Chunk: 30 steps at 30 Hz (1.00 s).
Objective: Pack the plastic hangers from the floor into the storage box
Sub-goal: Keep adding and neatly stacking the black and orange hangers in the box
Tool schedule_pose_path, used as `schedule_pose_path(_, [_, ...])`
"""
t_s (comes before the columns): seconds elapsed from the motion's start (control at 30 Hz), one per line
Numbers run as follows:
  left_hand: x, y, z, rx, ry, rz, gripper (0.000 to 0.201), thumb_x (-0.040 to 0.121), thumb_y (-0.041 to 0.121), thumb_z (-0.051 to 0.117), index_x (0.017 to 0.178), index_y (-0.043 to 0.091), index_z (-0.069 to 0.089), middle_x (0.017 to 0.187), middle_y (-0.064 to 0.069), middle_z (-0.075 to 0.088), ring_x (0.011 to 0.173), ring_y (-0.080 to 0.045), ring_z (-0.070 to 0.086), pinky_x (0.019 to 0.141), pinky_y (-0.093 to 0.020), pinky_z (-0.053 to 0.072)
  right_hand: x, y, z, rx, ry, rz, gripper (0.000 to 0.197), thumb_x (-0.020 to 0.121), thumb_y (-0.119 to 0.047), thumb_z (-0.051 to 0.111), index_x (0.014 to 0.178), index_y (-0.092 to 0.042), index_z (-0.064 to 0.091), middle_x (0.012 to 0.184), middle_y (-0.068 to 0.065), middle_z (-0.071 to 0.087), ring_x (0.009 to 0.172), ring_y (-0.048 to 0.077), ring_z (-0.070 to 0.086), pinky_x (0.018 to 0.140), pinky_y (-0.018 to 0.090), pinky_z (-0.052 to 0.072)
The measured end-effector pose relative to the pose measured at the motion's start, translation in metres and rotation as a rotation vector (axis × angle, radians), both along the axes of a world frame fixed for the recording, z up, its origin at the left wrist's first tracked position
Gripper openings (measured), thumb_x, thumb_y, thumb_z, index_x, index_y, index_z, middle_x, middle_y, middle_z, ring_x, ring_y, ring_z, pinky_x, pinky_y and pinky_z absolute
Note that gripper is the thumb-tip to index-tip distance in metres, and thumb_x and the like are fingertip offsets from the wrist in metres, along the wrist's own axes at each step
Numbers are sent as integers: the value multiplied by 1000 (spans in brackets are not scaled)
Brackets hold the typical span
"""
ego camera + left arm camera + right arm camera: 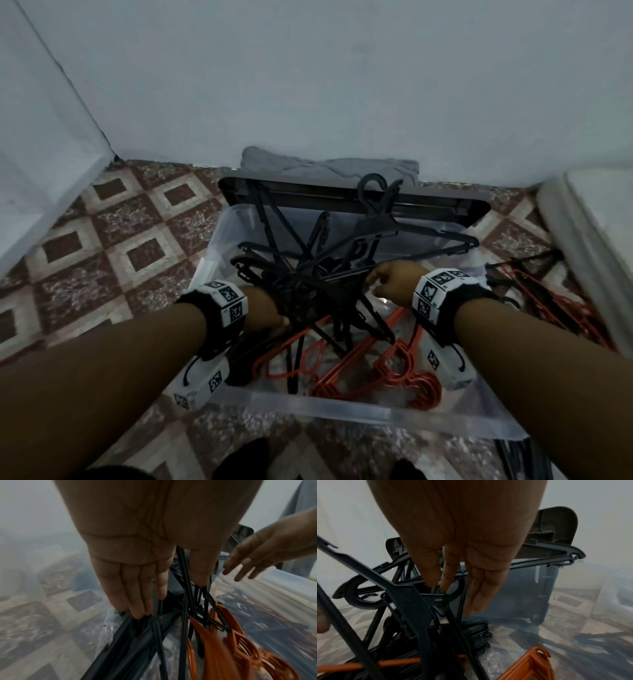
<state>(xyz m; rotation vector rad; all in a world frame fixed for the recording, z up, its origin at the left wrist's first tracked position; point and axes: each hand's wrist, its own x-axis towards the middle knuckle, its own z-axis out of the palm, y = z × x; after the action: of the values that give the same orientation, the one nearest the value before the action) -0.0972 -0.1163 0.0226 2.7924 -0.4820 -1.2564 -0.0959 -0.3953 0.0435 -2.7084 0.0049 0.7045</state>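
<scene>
A clear storage box [342, 407] stands on the tiled floor. A tangled bundle of black hangers [308, 274] sticks up out of it, above orange hangers [394, 370] lying on its bottom. My left hand [270, 315] is at the bundle's left side. In the left wrist view its fingers [137, 595] are straight, with black bars [181, 563] running between them and the thumb. My right hand [380, 281] is at the bundle's right side with fingers loosely extended. Its thumb and index tips [436, 584] touch a black hanger [412, 599].
The dark lid [342, 198] leans behind the box in front of a grey cloth [325, 164] against the wall. More orange hangers [555, 301] lie on the floor to the right, beside a white object [589, 219]. Black hangers [520, 459] lie at the bottom right.
</scene>
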Motion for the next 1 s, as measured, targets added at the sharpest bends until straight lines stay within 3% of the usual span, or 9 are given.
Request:
schedule_pose_path(0.1, [4, 15, 18, 46, 89, 101, 42, 96, 46, 54, 110, 8, 68, 113, -11, 70, 102, -25, 66, 62, -7, 49, -5, 2, 24, -12, 10, -2, 27, 88, -27, 67, 115, -28, 69, 115, -3, 67, 94, 14, 60, 83, 23, 46])
schedule_pose_path(0.2, [-2, 30, 45, 142, 200, 215, 35, 94, 39, 60, 96, 6, 71, 103, -12, 74, 89, -24, 72, 58, -24, 57, -12, 6, 52, 43, -30, -73, 21, 87, -27, 69, 107, -27, 71, 108, -1, 68, 90, 17, 63, 86, 28, 52])
schedule_pose_path(0.27, [-5, 35, 65, 211, 213, 206, 32, 96, 34, 59, 97, 5, 72, 100, -12, 75, 86, -21, 73, 53, -25, 54, -19, 8, 70, 132, -74, -162, 17, 86, -25, 69, 103, -24, 73, 101, 0, 69, 91, 20, 65, 85, 32, 55])
schedule_pose_path(0.37, [-7, 24, 102, -29, 166, 203, 29, 91, 34, 63, 74, 14, 75, 75, -4, 75, 64, -13, 71, 50, -21, 51, -33, 9, 91, 235, -168, -263, 16, 89, -26, 65, 103, -22, 72, 99, -2, 68, 93, 22, 67, 84, 34, 56])
schedule_pose_path(0.43, [-10, 4, 124, -257, 170, 206, 38, 90, 40, 62, 63, 17, 73, 71, -4, 74, 60, -14, 69, 49, -19, 50, -44, 8, 99, 279, -240, -346, 13, 90, -25, 63, 100, -23, 71, 95, -2, 70, 87, 21, 69, 80, 36, 58])
schedule_pose_path(0.5, [-10, -22, 131, -372, -36, 153, 37, 89, 44, 62, 65, 17, 68, 70, -3, 73, 61, -16, 68, 53, -24, 51, -55, 5, 103, 320, -276, -419, 12, 90, -25, 63, 99, -22, 71, 95, 1, 72, 86, 23, 69, 82, 39, 58])
schedule_pose_path(0.63, [4, -72, 110, -218, -549, -37, 30, 89, 42, 59, 92, 13, 59, 91, -8, 64, 83, -29, 61, 69, -35, 49, -66, -5, 108, 332, -303, -443, 20, 91, -28, 63, 105, -17, 71, 103, 3, 71, 95, 25, 67, 92, 41, 53])
schedule_pose_path(0.83, [27, -101, 47, -58, -456, 104, 49, 87, 41, 57, 124, 10, 45, 109, -14, 62, 89, -33, 61, 80, -43, 54, -60, -23, 128, 322, -414, -439, 18, 93, -35, 59, 102, -22, 69, 96, -2, 64, 87, 17, 61, 75, 26, 42])
schedule_pose_path(1.0, [27, -92, 29, -24, -392, 19, 19, 83, 22, 63, 100, 13, 62, 99, -12, 67, 80, -29, 63, 78, -43, 57, -55, -28, 131, 320, -407, -418, 22, 94, -33, 57, 109, -20, 68, 100, -2, 62, 91, 15, 55, 79, 25, 41])
